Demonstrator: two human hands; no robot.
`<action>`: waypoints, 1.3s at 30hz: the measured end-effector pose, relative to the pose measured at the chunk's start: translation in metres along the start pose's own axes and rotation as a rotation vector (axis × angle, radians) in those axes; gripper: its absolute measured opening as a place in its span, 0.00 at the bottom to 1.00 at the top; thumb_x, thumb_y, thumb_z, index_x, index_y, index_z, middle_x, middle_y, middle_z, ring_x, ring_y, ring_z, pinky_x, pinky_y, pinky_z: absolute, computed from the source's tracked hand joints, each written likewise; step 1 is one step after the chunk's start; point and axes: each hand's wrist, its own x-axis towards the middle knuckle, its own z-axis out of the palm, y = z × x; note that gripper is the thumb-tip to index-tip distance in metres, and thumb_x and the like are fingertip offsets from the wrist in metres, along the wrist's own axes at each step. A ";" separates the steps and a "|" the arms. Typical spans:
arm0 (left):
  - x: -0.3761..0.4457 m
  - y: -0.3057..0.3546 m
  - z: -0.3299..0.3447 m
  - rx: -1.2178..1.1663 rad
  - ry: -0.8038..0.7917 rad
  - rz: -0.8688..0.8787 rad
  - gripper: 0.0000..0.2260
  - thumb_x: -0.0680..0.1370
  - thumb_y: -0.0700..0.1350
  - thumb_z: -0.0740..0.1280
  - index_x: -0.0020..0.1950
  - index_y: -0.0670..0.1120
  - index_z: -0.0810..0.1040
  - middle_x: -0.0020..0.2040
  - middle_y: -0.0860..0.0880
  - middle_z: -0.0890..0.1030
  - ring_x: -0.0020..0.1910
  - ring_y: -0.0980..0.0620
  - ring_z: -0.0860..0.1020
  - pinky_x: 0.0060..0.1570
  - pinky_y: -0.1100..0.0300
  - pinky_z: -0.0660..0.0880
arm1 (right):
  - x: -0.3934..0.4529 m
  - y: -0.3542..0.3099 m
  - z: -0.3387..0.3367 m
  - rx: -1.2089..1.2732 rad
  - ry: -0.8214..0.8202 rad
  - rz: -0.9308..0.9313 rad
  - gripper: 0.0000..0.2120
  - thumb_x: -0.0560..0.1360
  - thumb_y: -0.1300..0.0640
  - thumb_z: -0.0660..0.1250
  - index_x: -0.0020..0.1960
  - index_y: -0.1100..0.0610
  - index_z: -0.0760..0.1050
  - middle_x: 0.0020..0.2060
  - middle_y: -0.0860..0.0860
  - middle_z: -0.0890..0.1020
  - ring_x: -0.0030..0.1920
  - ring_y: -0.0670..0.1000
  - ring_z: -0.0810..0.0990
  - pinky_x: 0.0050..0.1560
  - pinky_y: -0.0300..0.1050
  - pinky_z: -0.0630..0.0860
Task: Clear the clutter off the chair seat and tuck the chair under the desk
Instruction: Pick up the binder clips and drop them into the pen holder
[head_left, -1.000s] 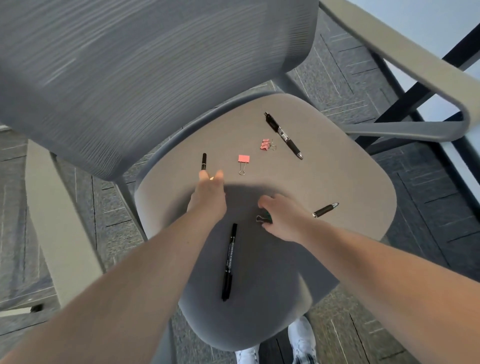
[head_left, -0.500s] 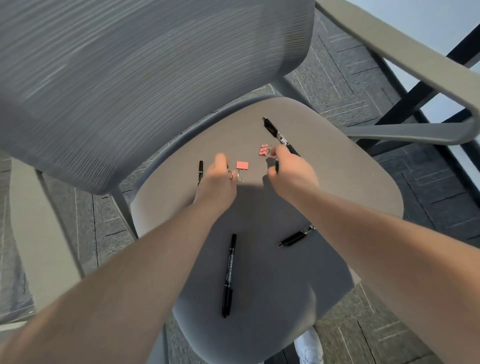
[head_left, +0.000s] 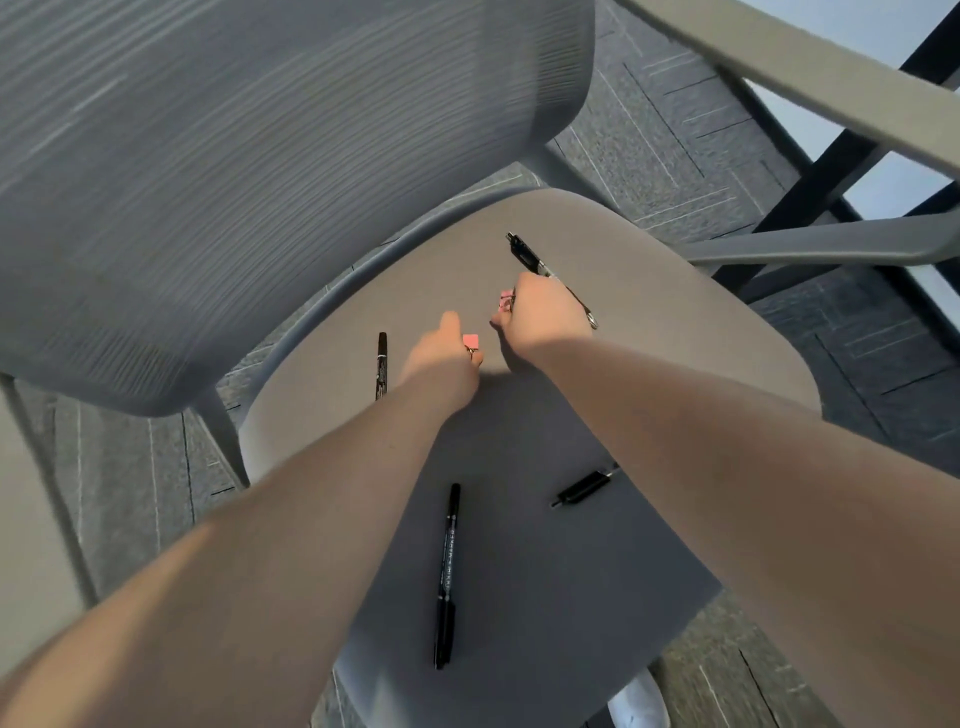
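The fingers of the left hand (head_left: 441, 358) are curled in, and a pink binder clip (head_left: 471, 341) is pinched at their tips, its wire loops showing just below the pink body. The fingers of the right hand (head_left: 540, 317) are likewise closed; a second pink binder clip (head_left: 506, 300) is seen at the fingertips on the inner side of the hand, and a black retractable pen (head_left: 524, 252) passes beneath the knuckles, its clip end emerging toward the backrest and its metal tip on the outer side, though whether the pen itself is gripped cannot be told. Both hands are held close together over the middle of the chair seat (head_left: 675, 332), a smooth grey-beige cushion that is lit on its far half and shaded by the arms on its near half. A short black marker (head_left: 382, 366) is laid just left of the left wrist, a long black marker (head_left: 447, 574) lies lengthwise on the shaded near part of the seat between the two forearms, and a small dark pen (head_left: 582, 487) is partly covered by the right forearm. The ribbed grey mesh backrest (head_left: 249, 182) fills the upper left, and a grey armrest (head_left: 831, 249) is seen at the right. Beyond the chair, dark grey carpet tiles (head_left: 675, 130) cover the floor, a pale desk edge (head_left: 810, 88) crosses the upper right above black frame bars (head_left: 810, 192), and a white shoe (head_left: 639, 701) is visible at the bottom edge.
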 end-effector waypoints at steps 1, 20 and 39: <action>-0.001 -0.001 0.001 0.009 0.000 0.004 0.10 0.79 0.44 0.58 0.58 0.40 0.66 0.56 0.36 0.76 0.45 0.42 0.69 0.42 0.54 0.64 | 0.000 0.002 0.001 0.007 -0.015 0.005 0.11 0.77 0.55 0.64 0.56 0.59 0.74 0.55 0.55 0.82 0.58 0.58 0.78 0.47 0.45 0.70; -0.021 0.006 0.014 0.076 -0.103 0.113 0.13 0.77 0.43 0.63 0.59 0.41 0.66 0.55 0.39 0.76 0.51 0.39 0.75 0.47 0.51 0.70 | -0.044 0.036 -0.008 0.007 0.000 -0.048 0.10 0.81 0.55 0.55 0.51 0.59 0.73 0.55 0.57 0.80 0.56 0.59 0.76 0.44 0.43 0.63; -0.065 0.079 -0.010 0.289 -0.075 0.394 0.07 0.79 0.43 0.61 0.49 0.40 0.70 0.55 0.36 0.75 0.53 0.37 0.73 0.46 0.53 0.66 | -0.121 0.100 -0.090 0.253 0.128 0.000 0.10 0.79 0.55 0.61 0.48 0.62 0.74 0.52 0.60 0.83 0.54 0.61 0.79 0.53 0.53 0.75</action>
